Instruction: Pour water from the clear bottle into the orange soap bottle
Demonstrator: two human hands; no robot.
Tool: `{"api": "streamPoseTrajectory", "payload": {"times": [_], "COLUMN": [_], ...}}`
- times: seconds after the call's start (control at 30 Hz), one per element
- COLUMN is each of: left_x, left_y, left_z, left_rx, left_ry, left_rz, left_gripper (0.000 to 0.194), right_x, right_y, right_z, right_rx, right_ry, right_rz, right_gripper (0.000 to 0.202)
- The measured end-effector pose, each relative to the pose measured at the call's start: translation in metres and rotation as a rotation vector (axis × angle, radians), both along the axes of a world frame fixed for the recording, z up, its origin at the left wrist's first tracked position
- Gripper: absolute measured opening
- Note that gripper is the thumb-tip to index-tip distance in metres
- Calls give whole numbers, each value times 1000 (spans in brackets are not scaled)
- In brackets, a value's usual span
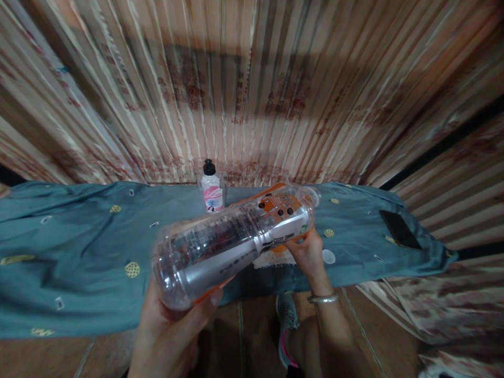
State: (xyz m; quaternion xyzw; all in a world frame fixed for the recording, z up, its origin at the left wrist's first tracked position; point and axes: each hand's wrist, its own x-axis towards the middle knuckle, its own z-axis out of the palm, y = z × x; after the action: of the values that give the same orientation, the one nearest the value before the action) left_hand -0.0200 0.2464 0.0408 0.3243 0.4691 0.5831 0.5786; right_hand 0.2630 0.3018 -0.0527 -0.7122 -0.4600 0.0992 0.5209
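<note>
A large clear plastic bottle point(236, 241) with a silver and orange label lies tilted across the middle of the view, its neck end up to the right. My left hand point(177, 320) grips its base end from below, thumb along the near side. Near the neck, my right hand point(309, 252) holds the other end from underneath; most of its fingers are hidden behind the bottle. Below the bottle, a white cloth or tissue point(273, 259) with a ragged edge shows in part. Beside my right hand, a round whitish disc point(328, 256), perhaps a lid, rests on the tablecloth.
A small clear bottle point(212, 193) with a black cap and a pink label stands behind the big bottle. A dark phone point(400, 230) lies at the table's right end. The teal tablecloth point(90, 247) has pineapple prints. Pleated curtains point(220, 79) hang right behind the table.
</note>
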Motion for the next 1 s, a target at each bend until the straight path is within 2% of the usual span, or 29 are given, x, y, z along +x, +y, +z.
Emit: {"api": "streamPoseTrajectory", "payload": {"times": [0.33,0.53,0.73,1.0], "left_x": [0,1,2,3], "left_y": [-1,-1,0,0], "left_z": [1,2,3,4], "left_rx": [-6,11,11,-9], "left_ry": [-32,-46,-41,-31], "left_rz": [-4,3,7,2], "left_gripper": [84,74,85,87], "right_x": [-1,0,0,0], "right_y": [1,0,0,0], "right_z": [0,1,1,1], "right_rx": [2,-14,-5,1], "right_ry": [-14,-10,-17,-13], "right_rz": [-8,-4,-11,-2], "right_gripper": [45,48,53,48]}}
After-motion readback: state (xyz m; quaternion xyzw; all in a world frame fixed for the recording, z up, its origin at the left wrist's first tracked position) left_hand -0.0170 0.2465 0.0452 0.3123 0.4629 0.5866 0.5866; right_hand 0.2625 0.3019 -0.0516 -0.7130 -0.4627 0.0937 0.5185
